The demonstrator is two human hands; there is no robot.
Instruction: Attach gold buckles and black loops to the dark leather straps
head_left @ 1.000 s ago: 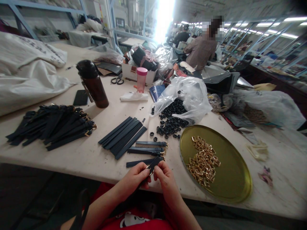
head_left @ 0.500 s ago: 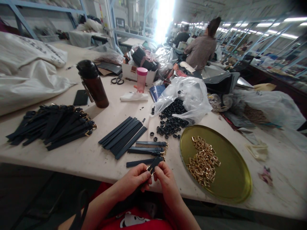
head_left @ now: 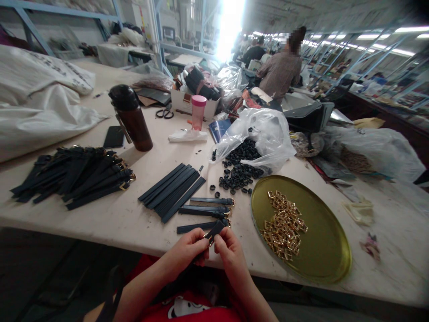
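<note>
Both hands meet at the table's front edge around a black strap (head_left: 214,230) with a gold buckle. My left hand (head_left: 194,247) pinches it at the buckle, and my right hand (head_left: 228,246) grips its other side. Just beyond them lie several buckled straps (head_left: 209,210). Flat black strips (head_left: 172,190) are stacked to the left of these, and a fanned pile of buckled straps (head_left: 80,172) is farther left. Small black loops (head_left: 239,172) spill from a clear plastic bag (head_left: 268,129). Gold buckles (head_left: 284,228) are heaped on a round golden tray (head_left: 330,241).
A dark brown bottle (head_left: 134,123), a phone (head_left: 114,136), scissors (head_left: 164,112) and a pink-lidded cup (head_left: 197,112) stand or lie farther back. White sacking (head_left: 40,107) covers the left. A person (head_left: 279,67) is beyond the cluttered far side.
The held strap has turned slightly, and the buckle is now less visible between my fingers. Both hands have shifted a little to the left.
</note>
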